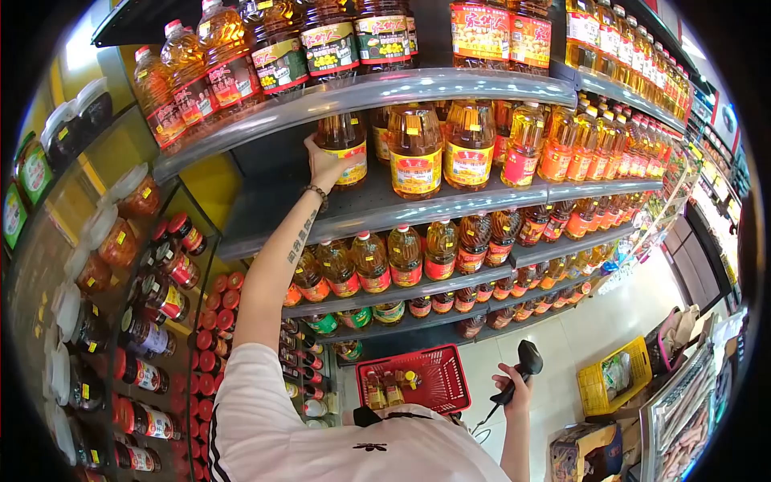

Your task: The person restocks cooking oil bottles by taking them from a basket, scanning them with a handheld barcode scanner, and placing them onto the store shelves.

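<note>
My left hand (329,165) is stretched out to the second shelf and grips the side of a large oil bottle (345,132) with a yellow label. Some of its fingers are hidden behind the bottle. Beside it stand two more big oil bottles (416,165) with yellow-and-white labels. Lower right, my right hand (515,390) is wrapped round the handle of a black handheld barcode scanner (526,363), whose cord hangs down over the floor. A red shopping basket (450,377) with several small bottles in it sits below, between my body and the shelves.
Rows of oil bottles fill the grey shelves (450,210) above and below. Jars with red lids (152,373) line the glass shelving close on my left. On the right floor are a yellow crate (594,390) and a cardboard box (566,450).
</note>
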{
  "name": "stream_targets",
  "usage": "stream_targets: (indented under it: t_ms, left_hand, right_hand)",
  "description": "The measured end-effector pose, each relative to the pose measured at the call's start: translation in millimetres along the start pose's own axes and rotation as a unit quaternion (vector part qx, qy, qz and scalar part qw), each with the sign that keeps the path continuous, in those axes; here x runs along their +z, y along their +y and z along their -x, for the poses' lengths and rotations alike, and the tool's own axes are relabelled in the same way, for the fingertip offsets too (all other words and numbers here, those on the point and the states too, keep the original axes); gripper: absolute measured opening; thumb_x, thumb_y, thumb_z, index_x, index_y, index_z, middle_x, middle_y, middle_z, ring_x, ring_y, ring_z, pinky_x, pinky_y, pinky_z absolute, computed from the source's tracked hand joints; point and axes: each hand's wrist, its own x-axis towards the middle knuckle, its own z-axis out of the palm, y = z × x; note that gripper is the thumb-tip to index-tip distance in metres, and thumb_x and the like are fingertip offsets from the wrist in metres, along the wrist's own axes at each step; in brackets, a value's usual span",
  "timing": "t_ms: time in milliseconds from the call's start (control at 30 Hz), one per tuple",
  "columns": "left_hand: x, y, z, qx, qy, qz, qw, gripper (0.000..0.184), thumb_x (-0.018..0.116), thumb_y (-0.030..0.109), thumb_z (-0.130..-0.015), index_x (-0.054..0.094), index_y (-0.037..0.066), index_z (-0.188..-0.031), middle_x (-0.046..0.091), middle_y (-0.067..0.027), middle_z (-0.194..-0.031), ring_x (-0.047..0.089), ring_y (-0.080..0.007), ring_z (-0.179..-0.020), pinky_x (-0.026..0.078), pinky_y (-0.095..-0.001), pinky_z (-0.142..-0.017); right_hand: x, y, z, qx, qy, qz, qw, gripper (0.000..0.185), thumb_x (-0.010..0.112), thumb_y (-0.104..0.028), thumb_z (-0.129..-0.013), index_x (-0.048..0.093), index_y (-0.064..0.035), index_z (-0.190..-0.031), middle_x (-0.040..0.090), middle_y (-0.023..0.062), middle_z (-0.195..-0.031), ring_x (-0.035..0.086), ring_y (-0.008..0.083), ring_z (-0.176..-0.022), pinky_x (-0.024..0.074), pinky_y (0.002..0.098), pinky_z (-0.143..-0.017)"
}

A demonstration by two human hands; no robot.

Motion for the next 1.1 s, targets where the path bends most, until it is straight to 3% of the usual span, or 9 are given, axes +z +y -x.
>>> stream_targets:
  t_ms: [300,367,433,500,533,633,767,967,1100]
  left_hand:
    - [17,-46,-28,-0.034,0.007,0.021,0.999,0.116,0.097,0.029,-0.053,0.021,-0.004,-0.134,0.051,-0.0204,-0.126,0.055,-0.0271,-0.117,0.048,-0.0365,-0.100]
    - [12,-61,-41,-0.028,-0.044,-0.022,0.998,0.122,0.097,0.042,-0.049,0.022,-0.003,-0.135,0.052,-0.0212,-0.129,0.056,-0.0289,-0.119,0.045,-0.0363,-0.103]
    - [5,-45,-37,-0.070,-0.057,-0.022,0.996,0.122,0.096,0.044,-0.049,0.023,-0.004,-0.135,0.049,-0.0230,-0.131,0.052,-0.0305,-0.122,0.043,-0.0369,-0.105]
    - [2,-24,-28,-0.045,-0.008,-0.141,0.989,0.123,0.098,0.039,-0.049,0.023,-0.008,-0.136,0.046,-0.0258,-0.132,0.049,-0.0308,-0.125,0.042,-0.0377,-0.107]
    - [0,-18,-25,0.020,0.017,-0.109,0.994,0.125,0.097,0.040,-0.048,0.024,-0.009,-0.137,0.045,-0.0272,-0.133,0.048,-0.0335,-0.126,0.040,-0.0396,-0.108]
    - [1,-7,-28,0.061,0.011,-0.121,0.991,0.125,0.097,0.039,-0.047,0.025,-0.010,-0.136,0.046,-0.0266,-0.131,0.049,-0.0344,-0.125,0.041,-0.0404,-0.107]
    - [11,-16,-28,0.039,0.021,-0.131,0.990,0.122,0.097,0.038,-0.048,0.025,-0.009,-0.135,0.042,-0.0248,-0.130,0.045,-0.0346,-0.126,0.039,-0.0387,-0.108]
    - [14,-22,-29,0.023,0.044,-0.146,0.988,0.118,0.097,0.037,-0.048,0.029,-0.011,-0.131,0.048,-0.0247,-0.125,0.050,-0.0344,-0.122,0.041,-0.0387,-0.106]
    - [16,-26,-32,0.005,0.042,-0.116,0.992,0.117,0.097,0.032,-0.048,0.028,-0.011,-0.132,0.041,-0.0233,-0.126,0.044,-0.0331,-0.124,0.038,-0.0378,-0.108]
  right_hand:
    - [-36,25,-13,-0.014,0.055,0.054,0.997,0.027,0.066,-0.010,-0.087,0.048,-0.0063,-0.106,0.066,0.0165,-0.094,0.069,0.0248,-0.069,0.0547,0.0297,-0.057]
    - [-45,32,-18,-0.019,0.074,0.072,0.994,0.027,0.067,-0.009,-0.087,0.048,-0.0057,-0.106,0.065,0.0147,-0.089,0.068,0.0240,-0.067,0.0542,0.0297,-0.055]
    - [-60,42,-26,-0.011,0.077,0.101,0.992,0.030,0.068,-0.009,-0.085,0.048,-0.0045,-0.106,0.065,0.0142,-0.087,0.067,0.0231,-0.063,0.0536,0.0292,-0.053]
    - [-75,51,-31,-0.006,0.079,0.128,0.989,0.032,0.069,-0.009,-0.084,0.047,-0.0033,-0.106,0.064,0.0137,-0.085,0.067,0.0222,-0.059,0.0529,0.0288,-0.051]
    - [-83,55,-34,0.003,0.072,0.175,0.982,0.031,0.070,-0.009,-0.083,0.049,-0.0028,-0.104,0.063,0.0130,-0.081,0.065,0.0219,-0.054,0.0513,0.0291,-0.047]
    - [-107,75,-39,0.024,0.074,0.268,0.960,0.029,0.072,-0.009,-0.080,0.052,-0.0005,-0.099,0.061,0.0112,-0.071,0.060,0.0203,-0.044,0.0473,0.0290,-0.038]
    - [-143,114,-41,0.077,0.055,0.444,0.891,0.031,0.076,-0.004,-0.078,0.054,0.0002,-0.099,0.061,0.0098,-0.064,0.059,0.0180,-0.042,0.0464,0.0303,-0.035]
    - [-205,192,-46,0.207,-0.007,0.523,0.827,0.039,0.083,-0.008,-0.071,0.059,-0.0002,-0.100,0.068,0.0120,-0.069,0.065,0.0208,-0.048,0.0524,0.0343,-0.039]
    - [-191,186,-42,0.199,-0.025,0.642,0.740,0.029,0.083,-0.013,-0.070,0.065,0.0007,-0.088,0.069,0.0122,-0.068,0.067,0.0214,-0.051,0.0550,0.0338,-0.043]
